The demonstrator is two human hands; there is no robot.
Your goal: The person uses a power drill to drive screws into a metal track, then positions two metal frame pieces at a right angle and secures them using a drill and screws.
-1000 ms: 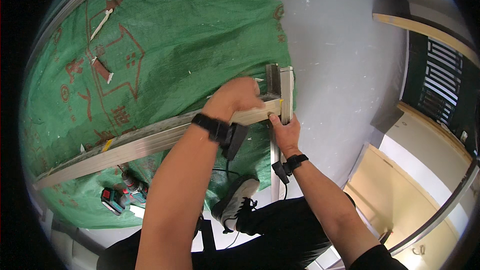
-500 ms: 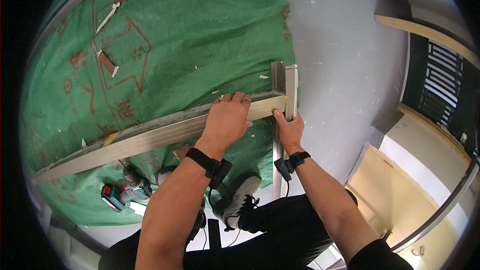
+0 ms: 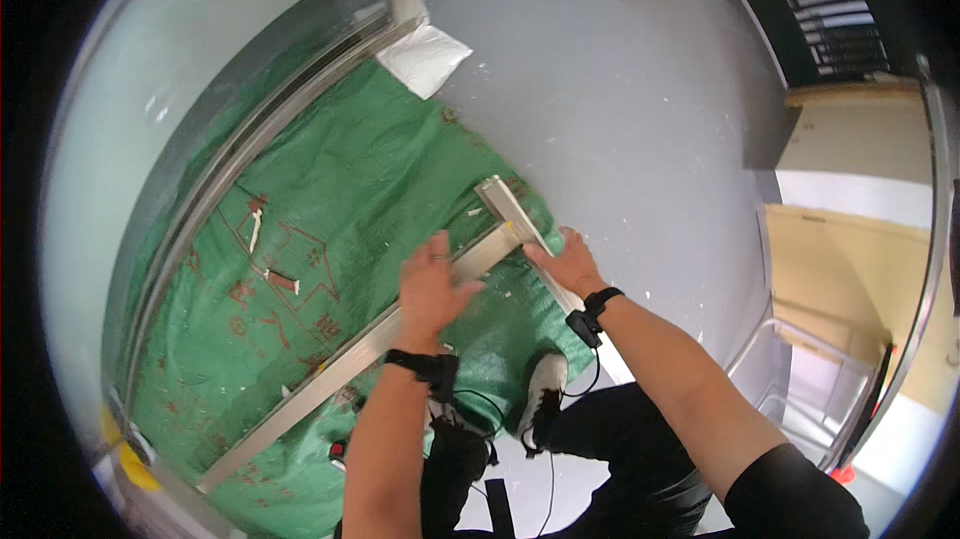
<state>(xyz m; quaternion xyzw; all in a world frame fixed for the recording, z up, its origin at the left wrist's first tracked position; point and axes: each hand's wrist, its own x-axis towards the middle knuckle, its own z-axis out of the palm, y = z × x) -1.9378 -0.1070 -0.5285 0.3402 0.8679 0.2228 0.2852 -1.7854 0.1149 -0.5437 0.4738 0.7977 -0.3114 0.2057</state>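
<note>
I have L hand (image 3: 428, 291) open at long metal bar (image 3: 340, 369), ctr frame; my R hand (image 3: 570, 265) grips crosspiece (image 3: 516, 207), rt of ctr.

Silvery beige along long bar (image 3: 345, 367), with yellow mark (image 3: 514, 227) near one end. Paler, almost white, on crossing bar (image 3: 515, 208). Deep green across woven sheet (image 3: 350, 164), patterned with red-brown outlines and lettering. White on packet (image 3: 425, 57). Flat grey over floor (image 3: 620, 149), flecked white. Solid black on wristbands (image 3: 415, 367), trousers (image 3: 640, 454) and sleeve (image 3: 790, 499). Pale grey with black on shoe (image 3: 547, 379). Black with pale stripes on grille (image 3: 828, 14). Tan on panel (image 3: 845, 274).
</note>
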